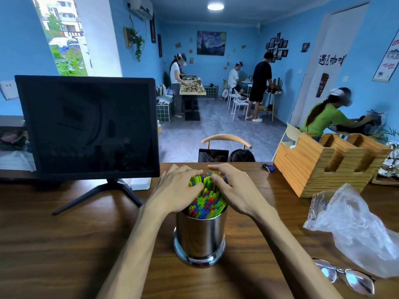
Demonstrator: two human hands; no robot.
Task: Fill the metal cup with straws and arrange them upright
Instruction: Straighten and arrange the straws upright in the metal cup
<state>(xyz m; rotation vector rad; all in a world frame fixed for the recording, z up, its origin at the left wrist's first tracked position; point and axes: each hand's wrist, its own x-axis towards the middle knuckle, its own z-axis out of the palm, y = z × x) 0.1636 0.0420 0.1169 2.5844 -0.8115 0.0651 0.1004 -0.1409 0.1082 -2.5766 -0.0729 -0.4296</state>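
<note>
A shiny metal cup (199, 238) stands upright on the wooden table (64, 244), packed with several coloured straws (206, 202) in green, blue, red and yellow. The straws stick up above the rim. My left hand (177, 188) curls round the left side of the bundle's tops. My right hand (232, 186) curls round the right side. Both sets of fingers bend over the far straw tips, and the thumbs press in near the middle. The far part of the bundle is hidden behind my fingers.
A dark monitor (88, 126) on a stand sits at the left. A wooden organiser box (323, 165) stands at the right, with a crumpled clear plastic bag (354, 229) and glasses (345, 277) nearer me. Keys (267, 167) lie at the table's far edge.
</note>
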